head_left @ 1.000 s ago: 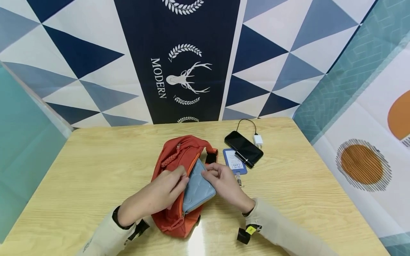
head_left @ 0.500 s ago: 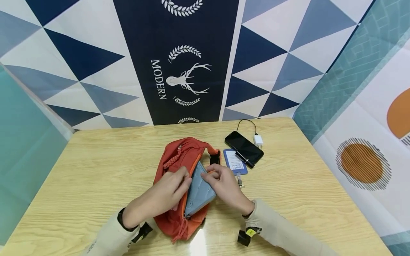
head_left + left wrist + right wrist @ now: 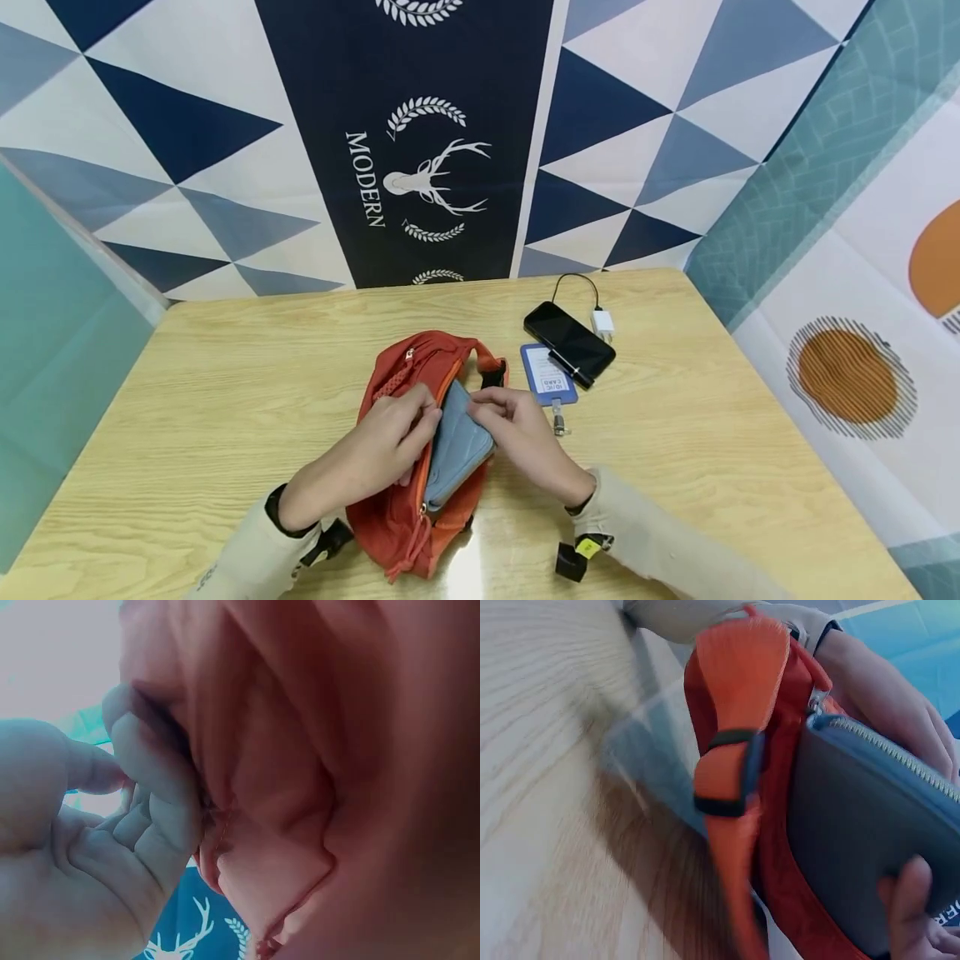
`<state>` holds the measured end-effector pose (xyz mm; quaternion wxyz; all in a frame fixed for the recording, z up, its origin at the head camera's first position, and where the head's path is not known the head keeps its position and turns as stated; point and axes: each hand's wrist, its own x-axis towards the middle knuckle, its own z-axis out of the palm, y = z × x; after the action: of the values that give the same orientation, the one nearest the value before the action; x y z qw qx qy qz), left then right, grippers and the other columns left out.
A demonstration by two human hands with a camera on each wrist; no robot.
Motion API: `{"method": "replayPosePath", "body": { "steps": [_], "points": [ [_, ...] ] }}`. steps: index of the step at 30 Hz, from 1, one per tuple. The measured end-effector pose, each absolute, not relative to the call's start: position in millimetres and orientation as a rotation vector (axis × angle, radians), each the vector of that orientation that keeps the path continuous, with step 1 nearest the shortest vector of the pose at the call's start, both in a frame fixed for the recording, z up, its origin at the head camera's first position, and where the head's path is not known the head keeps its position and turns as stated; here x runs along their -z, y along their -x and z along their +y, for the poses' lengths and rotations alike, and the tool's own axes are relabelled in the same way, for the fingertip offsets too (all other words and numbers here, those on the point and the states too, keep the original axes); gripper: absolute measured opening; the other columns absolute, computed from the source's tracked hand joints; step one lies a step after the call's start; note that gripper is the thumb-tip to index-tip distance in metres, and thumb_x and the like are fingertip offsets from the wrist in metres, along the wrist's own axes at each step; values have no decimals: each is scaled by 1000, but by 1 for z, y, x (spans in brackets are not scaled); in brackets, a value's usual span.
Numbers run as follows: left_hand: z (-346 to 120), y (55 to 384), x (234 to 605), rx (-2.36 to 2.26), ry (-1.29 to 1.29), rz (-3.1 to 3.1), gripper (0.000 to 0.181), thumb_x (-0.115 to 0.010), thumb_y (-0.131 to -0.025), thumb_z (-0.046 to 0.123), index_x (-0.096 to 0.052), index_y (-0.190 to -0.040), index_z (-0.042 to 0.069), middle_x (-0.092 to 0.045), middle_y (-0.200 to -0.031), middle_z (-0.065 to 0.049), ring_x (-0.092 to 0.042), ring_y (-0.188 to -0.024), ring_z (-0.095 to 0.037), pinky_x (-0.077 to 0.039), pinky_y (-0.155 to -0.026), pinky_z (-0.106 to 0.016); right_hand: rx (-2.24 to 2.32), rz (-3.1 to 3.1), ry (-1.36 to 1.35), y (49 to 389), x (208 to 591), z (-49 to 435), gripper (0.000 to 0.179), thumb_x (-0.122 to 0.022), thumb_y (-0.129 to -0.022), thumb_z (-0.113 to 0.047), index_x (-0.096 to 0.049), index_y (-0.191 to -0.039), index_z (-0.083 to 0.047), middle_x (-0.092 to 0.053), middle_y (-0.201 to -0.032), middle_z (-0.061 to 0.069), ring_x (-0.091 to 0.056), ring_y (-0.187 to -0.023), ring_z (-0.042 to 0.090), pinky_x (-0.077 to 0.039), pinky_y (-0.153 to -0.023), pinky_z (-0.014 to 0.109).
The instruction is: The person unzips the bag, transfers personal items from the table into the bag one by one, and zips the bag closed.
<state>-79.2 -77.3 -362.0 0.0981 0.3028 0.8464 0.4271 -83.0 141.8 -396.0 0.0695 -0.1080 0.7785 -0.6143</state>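
A red waist bag (image 3: 390, 508) with orange trim lies unzipped on the table, its opening turned to the right. My left hand (image 3: 393, 433) grips the near edge of that opening; in the left wrist view its fingers (image 3: 161, 776) are bent against the folded red fabric. A quilted blue-grey zip wallet (image 3: 459, 437) sits tilted, partly inside the bag. At the wallet's upper right edge, my right hand (image 3: 525, 429) pinches it between thumb and fingers. The right wrist view shows the wallet's zipper side and the bag's orange strap (image 3: 739, 682) with a black buckle.
Right of the bag lie a blue-framed ID card holder (image 3: 547, 375), a black phone (image 3: 570, 342), a black pen (image 3: 570, 369) and a white charger plug (image 3: 602, 323) with a black cable. A patterned cloth wall stands behind the wooden table (image 3: 225, 375).
The wallet has slid left and deeper into the bag, so less of it shows. The bag has shifted a little, and both hands keep their grips.
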Motion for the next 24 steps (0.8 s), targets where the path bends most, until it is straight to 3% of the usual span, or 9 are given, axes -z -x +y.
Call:
{"method": "replayPosePath", "body": {
  "steps": [7, 12, 20, 24],
  "points": [
    [-76, 81, 366, -1249, -872, 2470, 20, -39, -108, 17, -51, -93, 9, -46, -53, 4, -49, -38, -10, -42, -39, -28, 2044, 2421, 157, 84, 398, 137, 19, -62, -94, -5, -73, -108, 1, -54, -59, -3, -39, -52, 5, -31, -52, 21],
    [-70, 82, 372, -1183, -913, 2529, 20, -41, -107, 15, -50, -89, 12, -44, -54, 6, -46, -37, -6, -38, -39, -24, 1972, 2568, 331, 75, 402, 130, 22, -62, -96, -5, -69, -115, 4, -65, -69, 2, -47, -55, 5, -40, -55, 20],
    [-68, 84, 378, -999, -986, 2804, 21, -51, -102, 13, -45, -82, 13, -33, -58, 9, -31, -43, 0, -26, -41, -19, 1877, 2514, 421, 80, 407, 133, 27, -62, -99, -18, -66, -121, -2, -74, -89, 4, -65, -71, 10, -49, -63, 23],
    [-67, 84, 381, -917, -1018, 2891, 4, -52, -100, 10, -48, -98, 11, -34, -54, 8, -32, -40, 0, -26, -40, -19, 1941, 2274, 370, 82, 405, 137, 33, -56, -103, -23, -61, -131, -5, -73, -105, 12, -69, -89, 16, -54, -72, 27]
  ]
}}
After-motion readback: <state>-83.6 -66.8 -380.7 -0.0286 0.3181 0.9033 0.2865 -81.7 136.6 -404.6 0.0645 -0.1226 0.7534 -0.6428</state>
